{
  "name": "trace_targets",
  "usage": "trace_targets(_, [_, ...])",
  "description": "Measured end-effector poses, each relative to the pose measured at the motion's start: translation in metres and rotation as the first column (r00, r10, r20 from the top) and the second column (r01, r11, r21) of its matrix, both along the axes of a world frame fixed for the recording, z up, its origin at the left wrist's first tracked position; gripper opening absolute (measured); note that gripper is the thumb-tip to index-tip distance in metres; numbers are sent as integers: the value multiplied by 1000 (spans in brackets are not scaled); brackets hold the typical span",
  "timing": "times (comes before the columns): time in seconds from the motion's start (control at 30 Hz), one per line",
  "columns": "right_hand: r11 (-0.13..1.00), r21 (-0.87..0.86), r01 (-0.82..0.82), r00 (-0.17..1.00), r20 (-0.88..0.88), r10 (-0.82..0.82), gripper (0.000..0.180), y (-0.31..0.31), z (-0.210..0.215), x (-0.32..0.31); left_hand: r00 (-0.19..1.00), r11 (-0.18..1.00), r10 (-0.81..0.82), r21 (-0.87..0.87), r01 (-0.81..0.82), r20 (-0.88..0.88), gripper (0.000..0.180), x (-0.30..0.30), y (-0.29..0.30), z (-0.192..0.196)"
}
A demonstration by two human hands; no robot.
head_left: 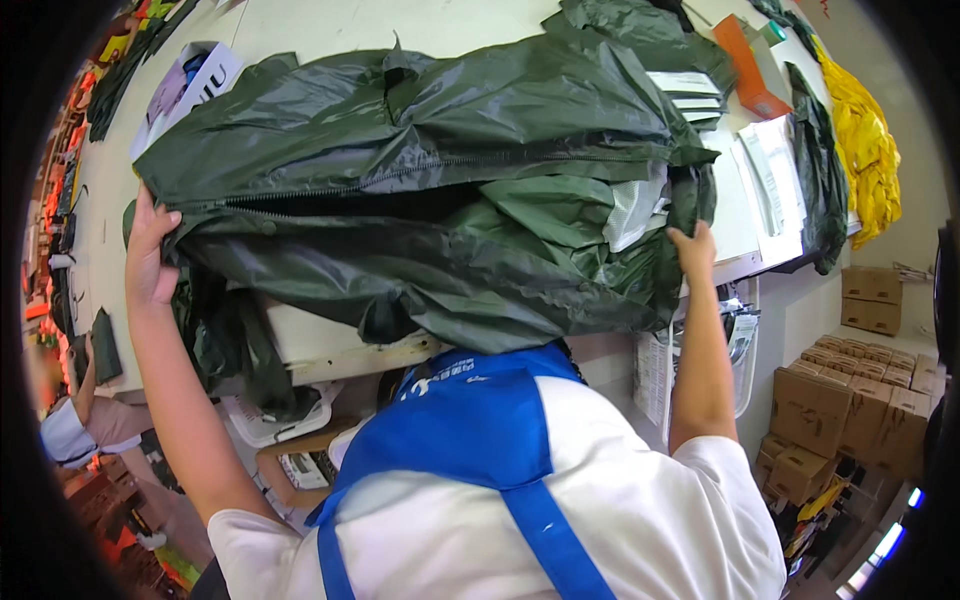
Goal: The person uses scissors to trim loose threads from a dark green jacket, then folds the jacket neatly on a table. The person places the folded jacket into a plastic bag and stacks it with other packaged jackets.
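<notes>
Both hands are gripping a big dark green raincoat (pixel 430 190) spread over the white table (pixel 330 345). The left hand (pixel 150 255) has its fingers curled around the left edge, and the right hand (pixel 692 250) has its fingers closed on the right edge near the mesh lining. A good part of the coat hangs off the front of the table, and that slick fabric looks like it could slide right off if either grip loosens. The half-open zipper (pixel 400 180) might also snag, and the papers (pixel 775 185) on the right could get swept along.
</notes>
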State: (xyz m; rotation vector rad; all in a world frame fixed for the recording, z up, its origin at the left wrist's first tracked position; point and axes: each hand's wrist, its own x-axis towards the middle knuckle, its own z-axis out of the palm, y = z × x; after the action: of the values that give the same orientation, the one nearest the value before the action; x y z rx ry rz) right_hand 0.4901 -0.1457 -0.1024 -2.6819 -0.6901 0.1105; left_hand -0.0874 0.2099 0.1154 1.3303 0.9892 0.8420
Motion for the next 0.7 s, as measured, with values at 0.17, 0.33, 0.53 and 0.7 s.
trace_targets(0.17, [914, 403, 54, 997, -68, -29, 42, -23, 47, 63, 997, 999, 49, -11, -49, 62, 71, -25, 15, -14])
trace_targets(0.33, [837, 545, -40, 999, 29, 29, 24, 21, 71, -15, 998, 996, 35, -83, -31, 51, 68, -20, 7, -34])
trace_targets(0.53, [735, 293, -612, 727, -157, 668, 28, 70, 57, -161, 999, 996, 26, -81, -22, 37, 67, -3, 11, -31])
trace_targets(0.7, [732, 413, -542, 784, -67, 618, 21, 66, 74, -134, 997, 995, 17, -103, -9, 73, 68, -6, 5, -28])
